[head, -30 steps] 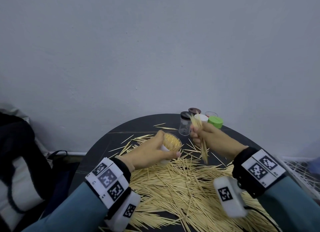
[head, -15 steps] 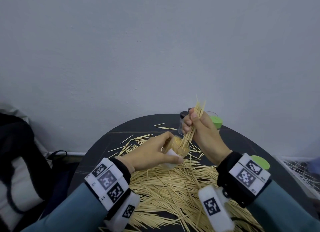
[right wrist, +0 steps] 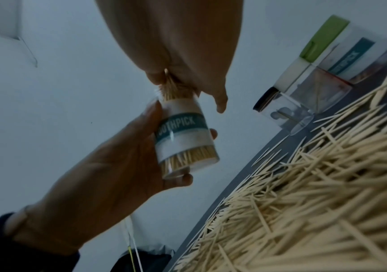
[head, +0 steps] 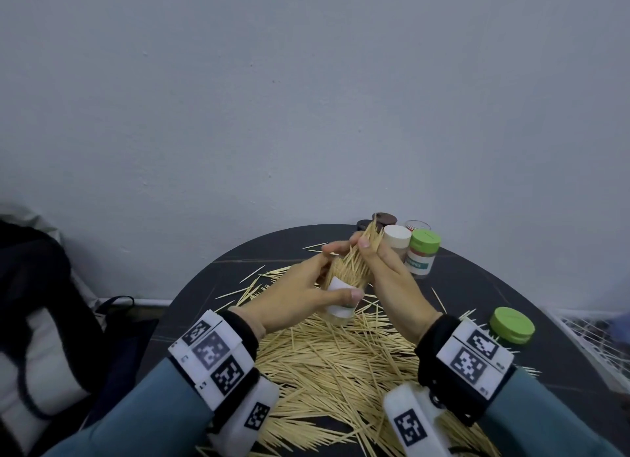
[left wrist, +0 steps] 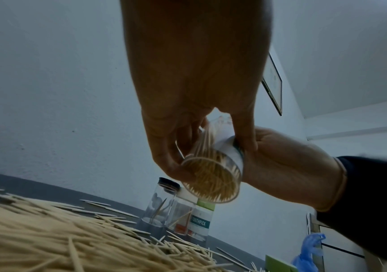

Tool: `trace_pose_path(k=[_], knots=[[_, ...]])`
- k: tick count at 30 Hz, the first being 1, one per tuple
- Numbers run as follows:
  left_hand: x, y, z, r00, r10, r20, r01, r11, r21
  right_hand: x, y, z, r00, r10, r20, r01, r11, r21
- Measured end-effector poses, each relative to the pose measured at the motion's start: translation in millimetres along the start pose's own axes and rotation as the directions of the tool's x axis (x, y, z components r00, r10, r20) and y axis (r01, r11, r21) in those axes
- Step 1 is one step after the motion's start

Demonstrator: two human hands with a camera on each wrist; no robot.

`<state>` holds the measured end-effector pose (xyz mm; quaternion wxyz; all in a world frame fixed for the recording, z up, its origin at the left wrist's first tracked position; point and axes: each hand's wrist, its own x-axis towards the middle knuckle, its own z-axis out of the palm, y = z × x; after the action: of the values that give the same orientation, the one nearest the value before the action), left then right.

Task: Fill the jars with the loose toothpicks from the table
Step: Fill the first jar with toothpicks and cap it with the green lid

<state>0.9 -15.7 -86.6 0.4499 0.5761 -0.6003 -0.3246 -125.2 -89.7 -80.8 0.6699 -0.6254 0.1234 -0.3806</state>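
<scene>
My left hand (head: 306, 289) grips a clear labelled toothpick jar (head: 341, 298) above the table, tilted toward the right hand. The jar (right wrist: 183, 139) is packed with toothpicks; its round base (left wrist: 212, 179) shows in the left wrist view. My right hand (head: 381, 269) pinches a bundle of toothpicks (head: 366, 248) whose lower ends sit in the jar's mouth, upper ends sticking out past the fingers. A big heap of loose toothpicks (head: 341, 364) covers the dark round table (head: 204, 286) beneath both hands.
Several jars stand at the table's back: one with a green lid (head: 422, 252), one with a white lid (head: 397, 238), dark-lidded ones (head: 383, 218) behind. Another green-lidded jar (head: 511, 325) stands at the right. A dark bag (head: 41, 303) lies left of the table.
The right hand brought its bundle from beside the jar over to the jar's mouth and pushed it down in. The left hand tilted and lifted the jar slightly toward it.
</scene>
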Motion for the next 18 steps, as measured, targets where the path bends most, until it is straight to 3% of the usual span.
trace_pose_path(k=[12,18], knots=[[0.8,-4.9,1.1,0.991,-0.023,0.132,0.007,0.992,0.124,6.2,-1.5,-9.3,0.999,-0.044,-0.032,0.043,0.999,-0.029],[3.0,-5.7,-2.4,1.0,-0.025,0.009,0.024,0.997,0.073,6.3,-2.5,-10.6,1.0,-0.028,0.007,0.028,0.998,-0.051]])
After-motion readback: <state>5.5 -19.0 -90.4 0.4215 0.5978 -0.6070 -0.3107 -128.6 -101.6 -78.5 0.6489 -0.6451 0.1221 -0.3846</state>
